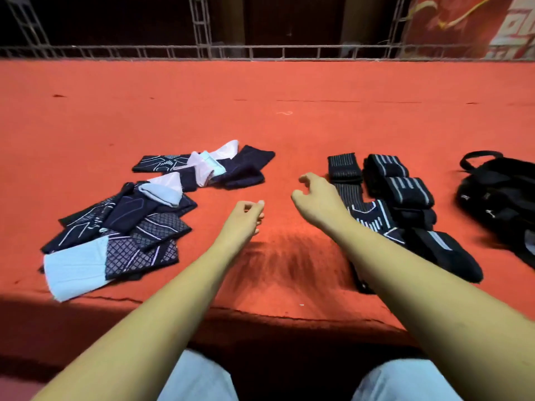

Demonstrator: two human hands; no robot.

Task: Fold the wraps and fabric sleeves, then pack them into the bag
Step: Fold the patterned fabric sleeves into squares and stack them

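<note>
Between folds, left hand and right hand hover empty, loosely curled; next likely means gripping a sleeve at centre left.

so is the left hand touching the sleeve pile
Apart. The head view shows bare red carpet between the left hand and the sleeve pile.

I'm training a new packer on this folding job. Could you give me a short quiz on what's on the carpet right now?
1. Fill in: the patterned sleeves lie on the person's ___ side.
2. True or false: the right hand grips a wrap.
3. Which lies nearest the bag? A: the patterned sleeves; B: the striped wraps; C: the right hand.
Key: 1 left; 2 false; 3 B.
</note>
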